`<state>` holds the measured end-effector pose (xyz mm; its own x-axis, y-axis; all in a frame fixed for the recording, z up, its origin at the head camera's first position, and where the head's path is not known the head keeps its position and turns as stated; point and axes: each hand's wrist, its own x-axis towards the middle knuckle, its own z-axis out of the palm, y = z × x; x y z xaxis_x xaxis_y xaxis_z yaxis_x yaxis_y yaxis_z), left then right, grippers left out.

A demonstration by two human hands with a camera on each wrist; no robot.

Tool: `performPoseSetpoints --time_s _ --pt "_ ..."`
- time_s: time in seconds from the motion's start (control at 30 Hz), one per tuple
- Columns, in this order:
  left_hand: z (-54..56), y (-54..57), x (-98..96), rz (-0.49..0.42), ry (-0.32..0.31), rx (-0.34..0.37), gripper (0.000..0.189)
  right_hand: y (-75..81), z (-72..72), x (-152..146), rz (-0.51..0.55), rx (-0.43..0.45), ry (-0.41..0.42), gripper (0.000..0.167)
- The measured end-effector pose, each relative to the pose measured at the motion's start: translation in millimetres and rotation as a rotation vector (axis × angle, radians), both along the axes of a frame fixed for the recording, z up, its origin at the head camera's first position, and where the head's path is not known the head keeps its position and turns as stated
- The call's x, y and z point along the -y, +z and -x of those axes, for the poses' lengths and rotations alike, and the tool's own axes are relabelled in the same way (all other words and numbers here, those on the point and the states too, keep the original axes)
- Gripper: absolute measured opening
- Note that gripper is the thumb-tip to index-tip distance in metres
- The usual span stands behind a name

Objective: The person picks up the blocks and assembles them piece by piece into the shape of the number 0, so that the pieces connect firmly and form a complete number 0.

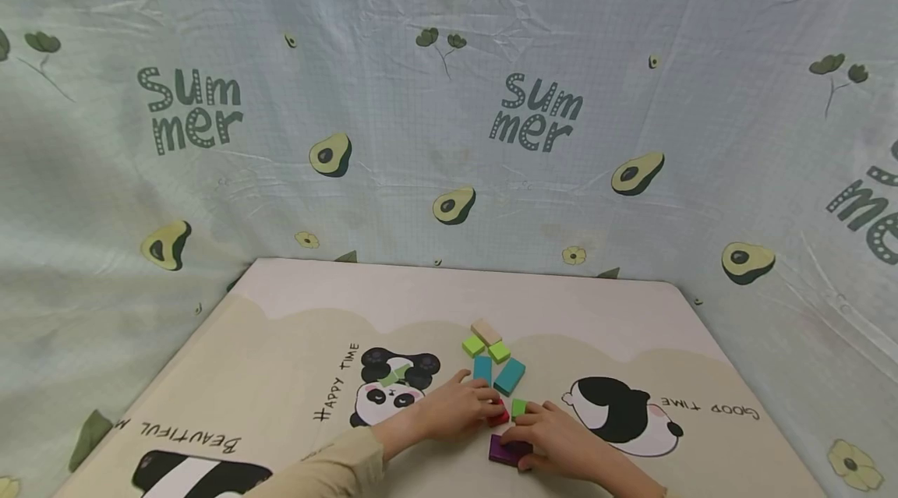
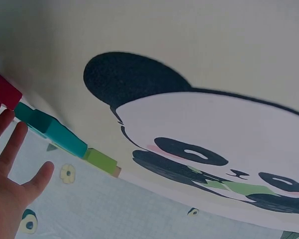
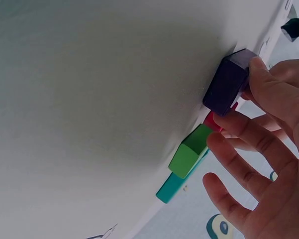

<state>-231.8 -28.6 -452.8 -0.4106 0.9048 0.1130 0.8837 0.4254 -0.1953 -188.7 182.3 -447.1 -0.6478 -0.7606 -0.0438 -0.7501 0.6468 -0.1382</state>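
Note:
My right hand [image 1: 557, 442] pinches a purple block [image 1: 501, 450] between thumb and index finger at the near end of a group of coloured blocks. In the right wrist view, its other fingers spread loosely beside that purple block [image 3: 226, 84]. Just beyond it, my left hand [image 1: 456, 406] holds a red block [image 1: 499, 413] at its fingertips. A fingertip lies against the red block [image 2: 9, 91] in the left wrist view, the thumb being hidden there. Between the hands stands a green block [image 1: 518, 407], near the right fingers.
Farther back lie two teal blocks [image 1: 510, 376], two lime green blocks [image 1: 473, 346] and a tan block [image 1: 486, 331]. They sit on a table mat [image 1: 295, 342] printed with pandas and lettering. A curtain [image 1: 393, 108] with avocado prints hangs behind and beside the table.

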Motion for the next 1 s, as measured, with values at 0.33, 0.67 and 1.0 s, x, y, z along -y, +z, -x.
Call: performPoseSetpoints --time_s 0.33,0.67,1.0 --pt "4.2 0.4 -2.7 0.006 -0.001 -0.008 0.031 -0.1 2.0 -7.4 0.016 -0.101 0.078 0.031" --pt "10.4 3.0 -4.9 -0.026 -0.056 -0.012 0.027 -2.5 -1.3 -9.5 0.014 -0.203 0.141 0.033" --pt "10.2 3.8 -6.6 -0.007 -0.055 0.042 0.03 -4.3 -3.6 -10.3 0.053 -0.238 0.137 0.026"
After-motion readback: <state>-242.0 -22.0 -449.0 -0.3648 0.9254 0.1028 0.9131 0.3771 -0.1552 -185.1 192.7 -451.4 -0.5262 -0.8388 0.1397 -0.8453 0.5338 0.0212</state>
